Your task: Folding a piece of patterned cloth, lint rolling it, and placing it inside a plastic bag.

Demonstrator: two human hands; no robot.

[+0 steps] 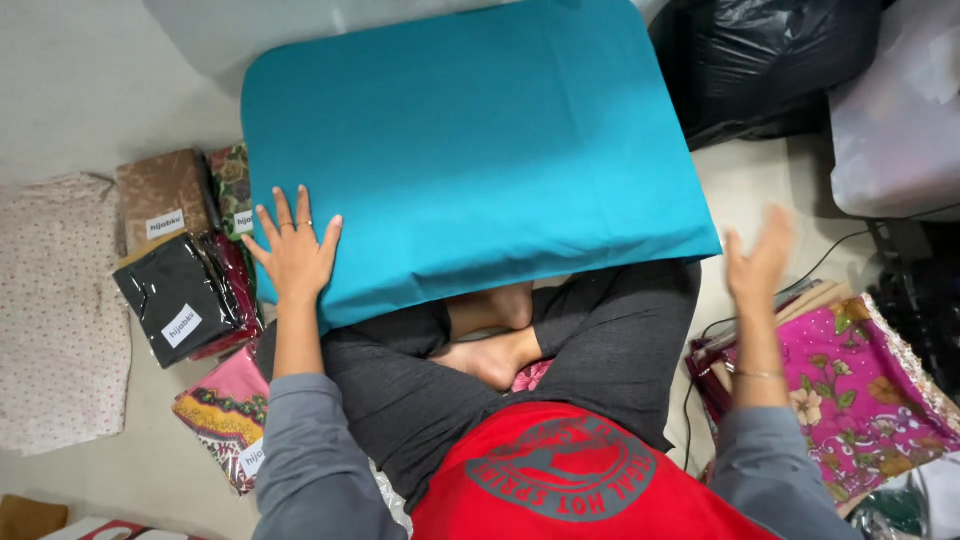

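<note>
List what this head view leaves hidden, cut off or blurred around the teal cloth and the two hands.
- Teal cloth: its far edge is cut off by the top of the head view; the floor beneath is covered.
- Right hand: motion-blurred, raised off the cloth; finger detail unclear.
- Left hand: flat on the cloth's corner, palm side hidden.
- Pink floral fabric: runs past the right edge.
- Black bag: contents unseen.

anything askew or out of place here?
Nothing damaged or spilled. The teal cloth lies smooth but turned slightly askew to the person, its near edge draped over the knees. The left hand presses flat on its near-left corner; the right hand is raised open, off the cloth. Packaged fabrics lie loosely overlapped at the left.
</note>
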